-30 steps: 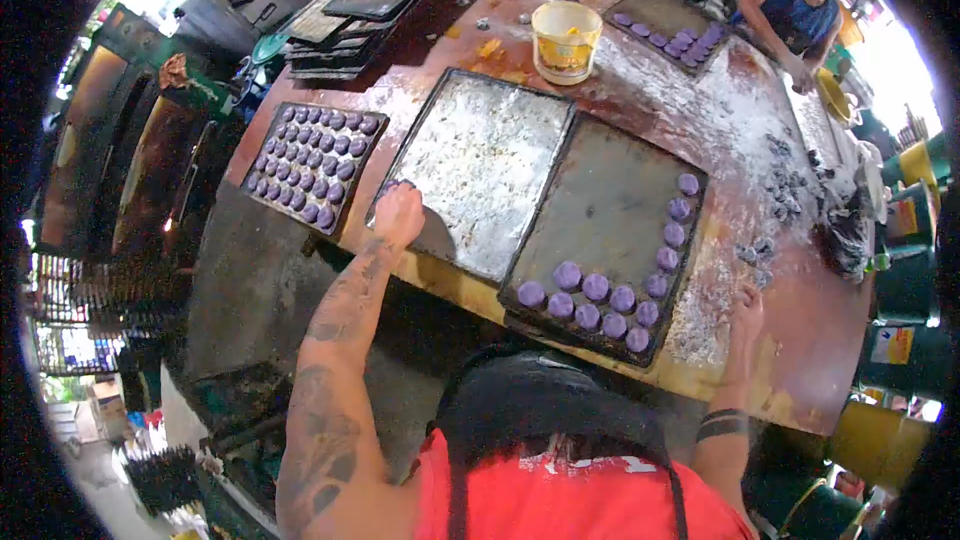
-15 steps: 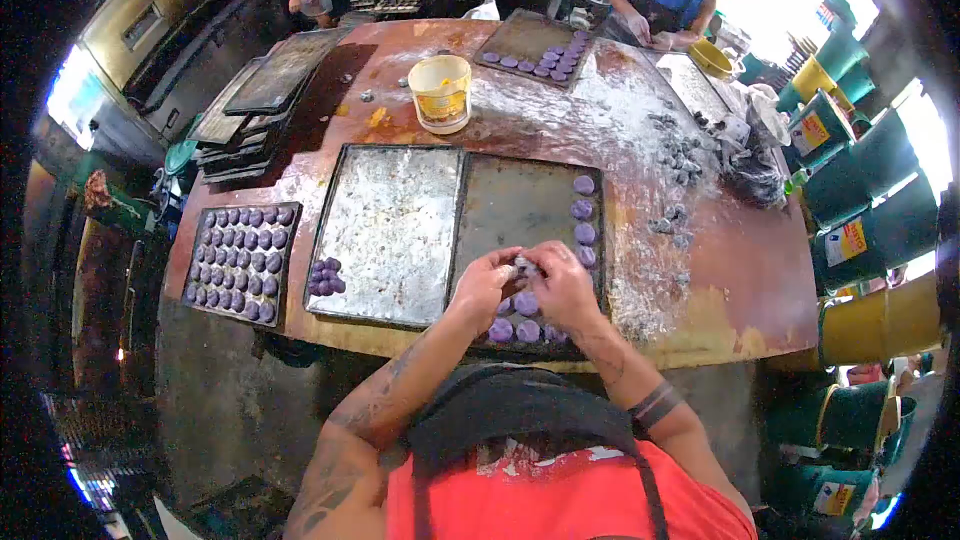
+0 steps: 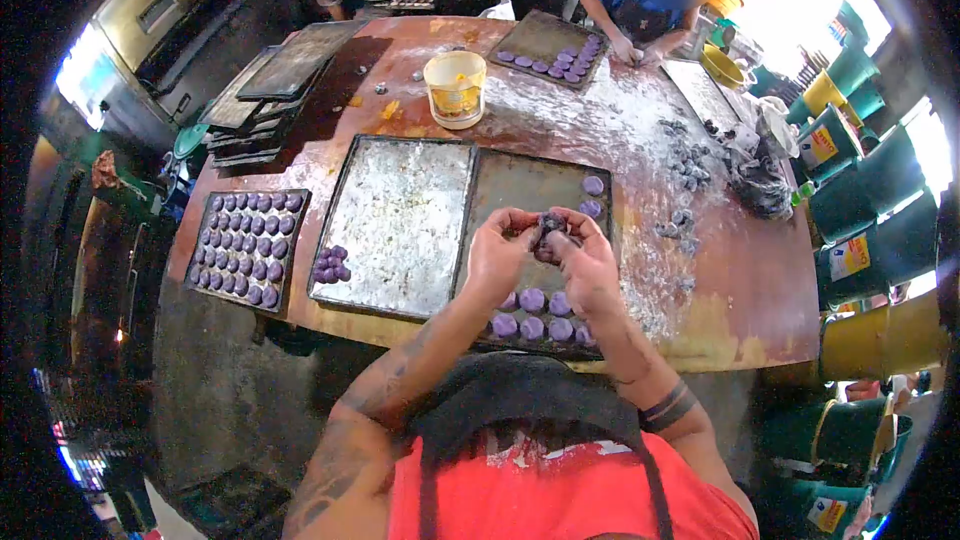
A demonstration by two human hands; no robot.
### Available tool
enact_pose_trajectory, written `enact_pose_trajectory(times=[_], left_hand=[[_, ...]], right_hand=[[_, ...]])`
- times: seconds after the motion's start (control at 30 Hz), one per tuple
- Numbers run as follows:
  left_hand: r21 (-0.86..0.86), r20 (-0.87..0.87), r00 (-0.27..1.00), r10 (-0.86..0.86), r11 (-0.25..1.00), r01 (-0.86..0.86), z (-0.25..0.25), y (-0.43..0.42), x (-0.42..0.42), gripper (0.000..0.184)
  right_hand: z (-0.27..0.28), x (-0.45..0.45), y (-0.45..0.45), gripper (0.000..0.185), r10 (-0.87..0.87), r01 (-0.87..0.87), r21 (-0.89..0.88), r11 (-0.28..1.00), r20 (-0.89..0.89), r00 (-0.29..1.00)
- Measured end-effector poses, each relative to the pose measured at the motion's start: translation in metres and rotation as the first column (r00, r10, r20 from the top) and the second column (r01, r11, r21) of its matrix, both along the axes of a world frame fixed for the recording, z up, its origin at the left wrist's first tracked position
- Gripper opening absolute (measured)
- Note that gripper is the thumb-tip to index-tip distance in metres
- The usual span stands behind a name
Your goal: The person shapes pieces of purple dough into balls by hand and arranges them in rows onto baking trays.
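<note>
Good handling here, in this inspector's judgement, called for light, even fingertip pressure and regular turning, so that no side thinned or split. The left hand (image 3: 502,248), fingers curled narrowly, gripped the left side of a dark purple dough lump (image 3: 549,230); the right hand (image 3: 588,265) bent round its right side, thumb against it. The lump sat between both hands, above a dark tray (image 3: 520,185). Purple rounds (image 3: 532,300) lay below the hands. Left of them stood a pale tray (image 3: 400,220) bearing clustered balls (image 3: 330,265); loose pieces (image 3: 680,230) lay right.
</note>
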State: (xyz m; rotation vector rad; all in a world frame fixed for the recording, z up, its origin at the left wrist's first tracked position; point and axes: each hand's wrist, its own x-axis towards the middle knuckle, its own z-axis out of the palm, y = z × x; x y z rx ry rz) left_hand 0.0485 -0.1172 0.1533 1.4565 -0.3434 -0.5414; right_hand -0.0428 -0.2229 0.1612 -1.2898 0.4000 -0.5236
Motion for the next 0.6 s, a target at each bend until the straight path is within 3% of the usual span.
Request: enact_pose_trajectory(times=[0.03, 0.07, 0.1, 0.13, 0.17, 0.2, 0.27, 0.33, 0.37, 0.4, 0.47, 0.5, 0.6], left_hand=[[-0.006, 0.237, 0.971, 0.030, 1.000, -0.030, -0.007, 0.003, -0.003, 0.015], [-0.089, 0.199, 0.977, 0.071, 0.995, -0.055, -0.012, 0.003, -0.010, 0.015], [-0.170, 0.154, 0.982, 0.112, 0.982, -0.085, 0.003, 0.002, -0.023, 0.015], [-0.248, 0.103, 0.983, 0.152, 0.961, -0.122, 0.012, 0.002, -0.029, 0.016], [-0.198, 0.086, 0.982, 0.165, 0.969, -0.146, 0.003, 0.001, -0.020, 0.024], [-0.226, -0.132, 0.990, 0.054, 0.971, -0.083, 0.002, 0.004, -0.010, 0.026], [-0.320, -0.523, 0.830, -0.191, 0.947, 0.016, -0.002, 0.019, 0.009, 0.029], [-0.261, -0.416, 0.896, -0.154, 0.964, 0.045, -0.005, 0.027, 0.011, 0.033], [-0.217, -0.368, 0.920, -0.133, 0.975, 0.054, -0.006, 0.031, 0.008, 0.033], [-0.169, -0.321, 0.940, -0.117, 0.983, 0.064, -0.004, 0.035, 0.003, 0.032], [-0.206, -0.401, 0.882, -0.248, 0.962, 0.177, 0.007, 0.036, -0.007, 0.033], [-0.215, -0.419, 0.861, -0.289, 0.953, 0.215, 0.006, 0.035, -0.009, 0.032], [-0.346, -0.551, 0.734, -0.398, 0.909, 0.233, -0.011, 0.038, -0.010, 0.033]], right_hand=[[-0.005, 0.001, -0.008, 0.019, -0.033, 0.030, -0.127, 0.991, -0.018, 0.999], [-0.008, 0.003, -0.014, 0.018, -0.064, 0.053, -0.255, 0.965, -0.034, 0.997], [0.010, 0.004, -0.009, 0.021, -0.162, 0.067, -0.583, 0.810, -0.112, 0.980], [0.009, 0.004, -0.008, 0.025, -0.135, 0.055, -0.706, 0.706, -0.058, 0.989], [0.006, 0.006, -0.007, 0.029, -0.098, 0.051, -0.809, 0.585, -0.008, 0.995], [0.004, 0.007, -0.005, 0.033, -0.056, 0.061, -0.889, 0.454, 0.039, 0.998], [0.011, 0.003, -0.002, 0.034, 0.009, -0.071, -0.897, 0.436, -0.074, 0.997], [0.021, 0.001, -0.003, 0.035, 0.076, -0.202, -0.894, 0.400, -0.187, 0.979], [0.021, 0.000, -0.001, 0.036, 0.062, -0.178, -0.877, 0.447, -0.168, 0.984], [0.020, 0.002, 0.000, 0.040, 0.173, -0.214, -0.863, 0.458, -0.150, 0.974], [0.016, 0.015, -0.002, 0.049, 0.384, -0.281, -0.836, 0.471, -0.092, 0.919], [0.008, 0.017, -0.008, 0.050, 0.430, -0.368, -0.731, 0.574, -0.114, 0.896], [-0.002, 0.011, -0.011, 0.049, 0.323, -0.281, -0.875, 0.394, -0.154, 0.934]])
